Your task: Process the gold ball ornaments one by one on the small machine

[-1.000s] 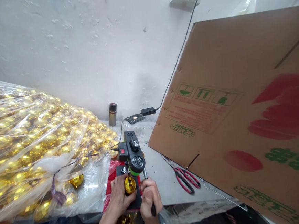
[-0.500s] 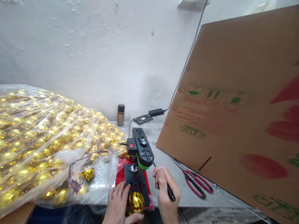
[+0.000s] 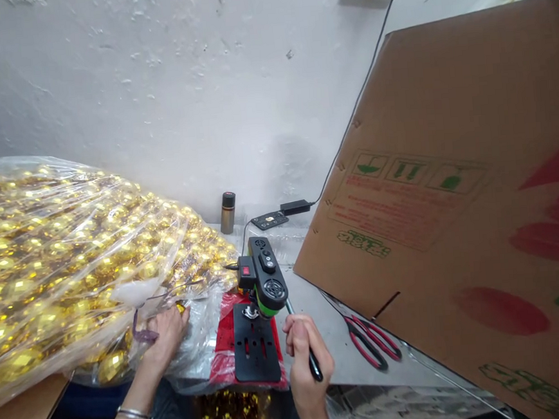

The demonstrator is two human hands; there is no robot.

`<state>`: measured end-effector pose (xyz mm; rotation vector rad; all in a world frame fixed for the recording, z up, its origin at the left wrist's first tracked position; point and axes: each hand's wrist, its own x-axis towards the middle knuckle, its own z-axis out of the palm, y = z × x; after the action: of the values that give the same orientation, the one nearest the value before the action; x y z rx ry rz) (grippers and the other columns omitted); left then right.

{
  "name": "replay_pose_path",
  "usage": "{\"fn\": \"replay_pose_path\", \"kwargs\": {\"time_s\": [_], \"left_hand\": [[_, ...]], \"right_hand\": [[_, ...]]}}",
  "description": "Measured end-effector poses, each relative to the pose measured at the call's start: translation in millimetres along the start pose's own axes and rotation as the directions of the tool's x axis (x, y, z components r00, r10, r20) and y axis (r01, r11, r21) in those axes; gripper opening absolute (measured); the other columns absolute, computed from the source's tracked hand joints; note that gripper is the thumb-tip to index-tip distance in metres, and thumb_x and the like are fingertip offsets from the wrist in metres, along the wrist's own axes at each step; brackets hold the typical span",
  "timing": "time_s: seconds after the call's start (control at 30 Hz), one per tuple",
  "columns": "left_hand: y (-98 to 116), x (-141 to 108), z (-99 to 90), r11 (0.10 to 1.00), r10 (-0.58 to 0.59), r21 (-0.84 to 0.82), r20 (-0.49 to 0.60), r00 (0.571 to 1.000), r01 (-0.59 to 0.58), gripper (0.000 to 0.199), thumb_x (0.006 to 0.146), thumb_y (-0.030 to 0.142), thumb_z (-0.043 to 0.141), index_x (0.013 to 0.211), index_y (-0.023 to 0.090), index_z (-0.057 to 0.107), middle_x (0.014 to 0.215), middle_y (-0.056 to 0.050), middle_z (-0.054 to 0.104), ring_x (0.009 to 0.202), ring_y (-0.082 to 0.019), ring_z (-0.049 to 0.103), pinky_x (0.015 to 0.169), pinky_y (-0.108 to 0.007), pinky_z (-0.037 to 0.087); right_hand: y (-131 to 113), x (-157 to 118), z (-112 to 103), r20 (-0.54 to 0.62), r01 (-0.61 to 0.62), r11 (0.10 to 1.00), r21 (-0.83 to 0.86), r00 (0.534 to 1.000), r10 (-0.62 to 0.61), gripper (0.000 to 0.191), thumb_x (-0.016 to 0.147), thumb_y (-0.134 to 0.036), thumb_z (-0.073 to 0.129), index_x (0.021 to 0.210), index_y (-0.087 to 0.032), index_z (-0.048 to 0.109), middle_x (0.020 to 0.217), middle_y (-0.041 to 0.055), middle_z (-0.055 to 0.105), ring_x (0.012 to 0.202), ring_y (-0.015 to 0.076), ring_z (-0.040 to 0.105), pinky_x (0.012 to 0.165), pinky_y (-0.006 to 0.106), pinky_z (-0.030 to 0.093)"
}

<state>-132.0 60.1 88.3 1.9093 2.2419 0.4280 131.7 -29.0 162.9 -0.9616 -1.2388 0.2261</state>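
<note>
At the mouth of the clear bag, my left hand [image 3: 169,331] has its fingers curled at a small gold mirrored ball [image 3: 180,307], mostly hidden by them. My right hand [image 3: 308,359] is closed around a thin rod with a black handle [image 3: 315,365]. The rod's upper end reaches the side of a small black and green bench drill [image 3: 268,278]; whether it joins it I cannot tell. Below the drill head, its black slotted base plate [image 3: 257,364] lies bare on red plastic [image 3: 222,353].
The large clear bag of gold balls [image 3: 77,251] fills the left. Red-handled scissors [image 3: 372,341] lie right of my right hand, beside a big cardboard box [image 3: 435,223]. A small bottle [image 3: 228,213] and a power adapter [image 3: 295,207] stand behind. More gold pieces [image 3: 235,416] lie below the table edge.
My left hand has left the base plate and moved left to the bag's mouth. The gold ball that was on the plate is gone from it. My right hand keeps its grip.
</note>
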Motion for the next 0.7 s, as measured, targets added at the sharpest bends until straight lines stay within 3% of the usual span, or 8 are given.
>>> {"fn": "replay_pose_path", "kwargs": {"time_s": [0.1,0.2,0.27,0.33,0.4,0.43,0.53,0.7], "left_hand": [[8,5,-8.2,0.98,-0.053,-0.184,0.112,0.992,0.073,0.045,0.089,0.039,0.06,0.117,0.007,0.072,0.098,-0.024,0.082,0.097,-0.043,0.079,0.086,-0.05,0.059],[19,-1,-18.6,0.915,0.007,-0.398,0.174,0.985,0.064,0.056,0.094,0.052,0.047,0.129,0.013,0.068,0.117,-0.018,0.081,0.11,-0.033,0.078,0.089,-0.041,0.062],[29,-11,-19.4,0.78,0.057,-0.619,0.22,0.974,0.094,0.064,0.094,0.061,0.044,0.136,0.016,0.063,0.126,-0.015,0.079,0.114,-0.029,0.076,0.089,-0.037,0.063],[41,-21,-12.2,0.543,0.087,-0.816,0.287,0.954,0.196,0.073,0.086,0.07,0.056,0.137,0.016,0.061,0.124,-0.015,0.079,0.113,-0.03,0.076,0.091,-0.039,0.063],[54,-31,2.1,0.353,0.09,-0.895,0.321,0.943,0.271,0.08,0.073,0.071,0.073,0.13,0.016,0.063,0.118,-0.014,0.08,0.11,-0.033,0.076,0.095,-0.043,0.062],[60,-35,11.1,0.329,0.087,-0.905,0.312,0.946,0.269,0.082,0.068,0.071,0.078,0.127,0.016,0.065,0.117,-0.014,0.08,0.112,-0.034,0.076,0.098,-0.045,0.061],[75,-45,39.6,0.368,0.124,-0.912,0.244,0.962,0.183,0.083,0.066,0.071,0.081,0.126,0.015,0.067,0.122,-0.016,0.08,0.121,-0.038,0.073,0.109,-0.047,0.056],[85,-59,72.0,0.558,0.164,-0.83,0.142,0.976,0.027,0.073,0.081,0.062,0.072,0.139,0.018,0.063,0.137,-0.017,0.076,0.129,-0.037,0.071,0.114,-0.052,0.053]], "right_hand": [[-2,0,1,-0.005,0.001,1.0,-0.001,1.0,-0.001,0.037,0.111,-0.029,0.048,0.075,-0.022,0.057,0.07,-0.0033,0.053,0.055,0.01,0.044,0.051,0.023,0.038],[-10,7,2,-0.011,-0.017,1.0,0.009,1.0,0.017,0.04,0.111,-0.03,0.049,0.072,-0.022,0.055,0.068,-0.0037,0.05,0.056,0.0106,0.046,0.053,0.023,0.039],[-18,15,3,-0.017,-0.046,0.999,0.007,0.999,0.046,0.042,0.111,-0.032,0.049,0.07,-0.023,0.053,0.065,-0.0039,0.048,0.056,0.0113,0.047,0.054,0.024,0.039],[-26,25,4,-0.005,-0.075,0.997,-0.009,0.997,0.075,0.044,0.11,-0.035,0.05,0.068,-0.023,0.052,0.063,-0.0038,0.048,0.056,0.0117,0.047,0.053,0.025,0.038],[-32,32,4,0.01,-0.095,0.995,-0.028,0.995,0.095,0.046,0.11,-0.038,0.05,0.067,-0.023,0.051,0.062,-0.0035,0.049,0.055,0.0122,0.047,0.052,0.025,0.037],[-35,35,4,0.013,-0.101,0.994,-0.034,0.995,0.102,0.046,0.109,-0.04,0.05,0.067,-0.023,0.051,0.062,-0.0033,0.049,0.056,0.0126,0.047,0.053,0.026,0.037],[-39,38,3,0.015,-0.111,0.993,-0.05,0.994,0.112,0.046,0.109,-0.043,0.05,0.067,-0.023,0.051,0.062,-0.0034,0.048,0.056,0.0131,0.046,0.052,0.026,0.036],[-36,35,2,0.018,-0.074,0.995,-0.068,0.997,0.075,0.044,0.11,-0.039,0.049,0.069,-0.023,0.053,0.062,-0.0042,0.048,0.054,0.012,0.044,0.052,0.025,0.036]]}}
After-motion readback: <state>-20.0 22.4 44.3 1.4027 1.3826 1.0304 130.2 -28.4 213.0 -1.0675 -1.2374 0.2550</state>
